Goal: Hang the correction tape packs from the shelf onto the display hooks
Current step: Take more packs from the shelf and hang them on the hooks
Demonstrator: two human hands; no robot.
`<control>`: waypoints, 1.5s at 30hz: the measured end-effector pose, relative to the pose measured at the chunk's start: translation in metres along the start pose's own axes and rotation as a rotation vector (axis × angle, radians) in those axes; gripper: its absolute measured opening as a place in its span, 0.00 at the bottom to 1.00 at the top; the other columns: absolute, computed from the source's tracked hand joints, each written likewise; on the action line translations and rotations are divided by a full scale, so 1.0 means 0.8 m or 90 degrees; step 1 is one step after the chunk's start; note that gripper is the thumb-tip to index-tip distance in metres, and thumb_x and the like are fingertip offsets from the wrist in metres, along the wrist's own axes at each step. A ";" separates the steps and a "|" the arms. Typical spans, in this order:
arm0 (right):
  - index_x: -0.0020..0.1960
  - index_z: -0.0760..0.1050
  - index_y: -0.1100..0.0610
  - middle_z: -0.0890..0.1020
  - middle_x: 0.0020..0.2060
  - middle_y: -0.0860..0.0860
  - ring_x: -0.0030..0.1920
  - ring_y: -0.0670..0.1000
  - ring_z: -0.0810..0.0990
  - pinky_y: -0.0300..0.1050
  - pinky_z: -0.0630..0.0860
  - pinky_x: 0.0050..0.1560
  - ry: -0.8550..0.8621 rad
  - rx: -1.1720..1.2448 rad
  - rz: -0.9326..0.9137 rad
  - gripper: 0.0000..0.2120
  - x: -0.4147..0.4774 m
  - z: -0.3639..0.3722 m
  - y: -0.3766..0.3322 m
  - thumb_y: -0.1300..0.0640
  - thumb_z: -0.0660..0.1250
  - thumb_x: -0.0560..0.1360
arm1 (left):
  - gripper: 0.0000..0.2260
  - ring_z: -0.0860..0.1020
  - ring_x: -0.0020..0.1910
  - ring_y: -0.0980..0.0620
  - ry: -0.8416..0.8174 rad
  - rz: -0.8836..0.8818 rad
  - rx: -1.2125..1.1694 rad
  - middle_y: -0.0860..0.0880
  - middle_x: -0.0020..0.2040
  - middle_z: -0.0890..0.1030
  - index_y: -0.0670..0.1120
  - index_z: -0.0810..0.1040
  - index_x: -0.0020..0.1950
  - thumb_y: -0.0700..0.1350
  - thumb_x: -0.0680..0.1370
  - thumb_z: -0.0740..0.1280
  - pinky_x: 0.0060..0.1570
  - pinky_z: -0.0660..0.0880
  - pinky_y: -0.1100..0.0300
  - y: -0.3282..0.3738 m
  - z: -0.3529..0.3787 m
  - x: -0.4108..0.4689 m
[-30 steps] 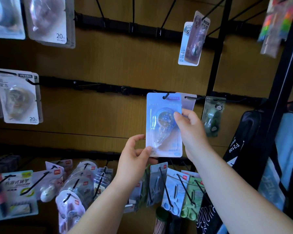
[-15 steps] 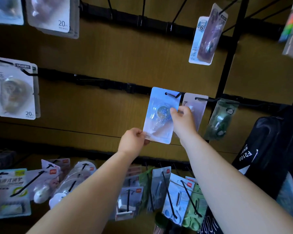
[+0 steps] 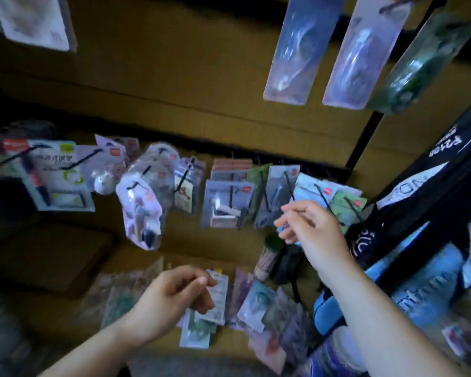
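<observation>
The brown shelf [image 3: 52,317] runs low under the left hand [image 3: 172,297], whose fingers pinch the top pack [image 3: 216,297] of a small stack. Directly below the grip a green pack [image 3: 196,334] lies flat on the shelf. Just right of the grip a teal pack [image 3: 256,303] overlaps a spread of lilac packs [image 3: 291,330]. Left of the grip lie pale clear bags [image 3: 125,295]. Up and right of the grip a tube [image 3: 267,259] seems to stand on the shelf.
</observation>
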State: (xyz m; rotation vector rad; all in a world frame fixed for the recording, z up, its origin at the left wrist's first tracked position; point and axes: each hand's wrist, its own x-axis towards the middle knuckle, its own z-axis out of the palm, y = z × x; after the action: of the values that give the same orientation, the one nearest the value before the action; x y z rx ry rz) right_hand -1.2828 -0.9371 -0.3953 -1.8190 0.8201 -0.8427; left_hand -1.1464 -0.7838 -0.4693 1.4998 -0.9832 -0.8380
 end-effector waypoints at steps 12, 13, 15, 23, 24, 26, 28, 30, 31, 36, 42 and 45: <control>0.41 0.70 0.54 0.75 0.37 0.50 0.40 0.54 0.74 0.47 0.71 0.43 -0.153 -0.143 0.448 0.05 -0.038 0.112 0.318 0.57 0.63 0.75 | 0.09 0.74 0.37 0.49 -0.002 -0.363 0.252 0.47 0.36 0.79 0.48 0.75 0.37 0.40 0.76 0.61 0.36 0.68 0.63 -0.236 0.005 0.096; 0.46 0.71 0.55 0.75 0.40 0.51 0.42 0.53 0.74 0.46 0.70 0.44 -0.166 -0.172 0.450 0.03 -0.033 0.119 0.327 0.56 0.64 0.75 | 0.07 0.73 0.40 0.47 0.009 -0.387 0.234 0.43 0.40 0.80 0.45 0.77 0.40 0.39 0.76 0.61 0.37 0.68 0.62 -0.250 0.009 0.104; 0.58 0.70 0.58 0.76 0.49 0.52 0.47 0.54 0.75 0.43 0.69 0.46 -0.174 -0.185 0.451 0.12 -0.021 0.132 0.335 0.57 0.63 0.75 | 0.06 0.77 0.44 0.43 0.061 -0.420 0.176 0.38 0.47 0.79 0.43 0.77 0.45 0.39 0.76 0.60 0.42 0.72 0.60 -0.273 0.019 0.118; 0.73 0.56 0.59 0.66 0.70 0.54 0.70 0.55 0.65 0.44 0.64 0.66 -0.198 -0.096 0.481 0.28 0.026 0.177 0.366 0.57 0.63 0.76 | 0.21 0.68 0.68 0.40 0.223 -0.548 -0.062 0.34 0.68 0.69 0.35 0.65 0.68 0.47 0.81 0.53 0.58 0.67 0.56 -0.331 0.032 0.145; 0.74 0.54 0.57 0.64 0.72 0.55 0.71 0.55 0.64 0.47 0.63 0.68 -0.192 -0.079 0.502 0.30 0.033 0.181 0.372 0.55 0.62 0.76 | 0.21 0.68 0.68 0.40 0.225 -0.565 -0.074 0.35 0.68 0.69 0.35 0.65 0.68 0.48 0.81 0.53 0.60 0.66 0.55 -0.338 0.033 0.148; 0.74 0.53 0.54 0.63 0.73 0.54 0.71 0.55 0.65 0.51 0.64 0.70 -0.179 -0.033 0.534 0.31 0.043 0.192 0.386 0.52 0.63 0.76 | 0.23 0.68 0.68 0.42 0.228 -0.591 -0.126 0.37 0.68 0.70 0.36 0.67 0.67 0.51 0.80 0.52 0.66 0.63 0.54 -0.350 0.037 0.155; 0.73 0.55 0.51 0.65 0.71 0.53 0.69 0.55 0.68 0.52 0.68 0.67 -0.177 0.007 0.527 0.30 0.050 0.201 0.398 0.52 0.64 0.75 | 0.24 0.67 0.69 0.43 0.230 -0.607 -0.203 0.41 0.70 0.69 0.38 0.66 0.69 0.53 0.80 0.51 0.69 0.60 0.53 -0.360 0.040 0.164; 0.73 0.55 0.49 0.67 0.70 0.53 0.68 0.54 0.68 0.49 0.71 0.62 -0.185 0.015 0.521 0.31 0.053 0.209 0.405 0.53 0.65 0.75 | 0.24 0.66 0.70 0.44 0.243 -0.616 -0.250 0.43 0.71 0.68 0.39 0.63 0.71 0.52 0.81 0.51 0.68 0.59 0.54 -0.367 0.041 0.169; 0.74 0.54 0.50 0.65 0.71 0.53 0.69 0.55 0.67 0.48 0.70 0.61 -0.194 0.010 0.523 0.32 0.053 0.213 0.408 0.52 0.65 0.74 | 0.24 0.66 0.70 0.44 0.251 -0.608 -0.252 0.43 0.71 0.67 0.40 0.62 0.72 0.52 0.80 0.53 0.68 0.59 0.54 -0.369 0.041 0.170; 0.75 0.52 0.52 0.63 0.72 0.53 0.70 0.54 0.65 0.43 0.65 0.64 -0.193 -0.025 0.494 0.36 0.052 0.224 0.418 0.52 0.67 0.73 | 0.28 0.71 0.66 0.42 0.216 -0.587 -0.253 0.43 0.67 0.72 0.42 0.67 0.68 0.59 0.75 0.60 0.68 0.66 0.51 -0.368 0.058 0.171; 0.73 0.55 0.51 0.69 0.66 0.52 0.62 0.51 0.70 0.42 0.71 0.56 -0.219 0.023 0.505 0.31 0.052 0.210 0.425 0.53 0.65 0.74 | 0.29 0.75 0.61 0.44 0.177 -0.586 -0.275 0.45 0.63 0.76 0.44 0.70 0.65 0.61 0.72 0.63 0.59 0.71 0.57 -0.374 0.075 0.174; 0.70 0.60 0.47 0.70 0.60 0.49 0.59 0.50 0.70 0.44 0.70 0.58 -0.198 0.066 0.523 0.27 0.053 0.204 0.434 0.51 0.65 0.74 | 0.30 0.72 0.65 0.44 0.179 -0.579 -0.279 0.46 0.65 0.74 0.46 0.69 0.67 0.63 0.71 0.64 0.64 0.68 0.54 -0.371 0.078 0.178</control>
State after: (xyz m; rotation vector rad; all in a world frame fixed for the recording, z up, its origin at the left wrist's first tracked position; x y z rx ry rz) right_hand -1.1860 -1.0125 -0.7610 -1.2868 1.1588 -0.0676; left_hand -1.1044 -0.9232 -0.7711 1.5926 0.1525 -1.3163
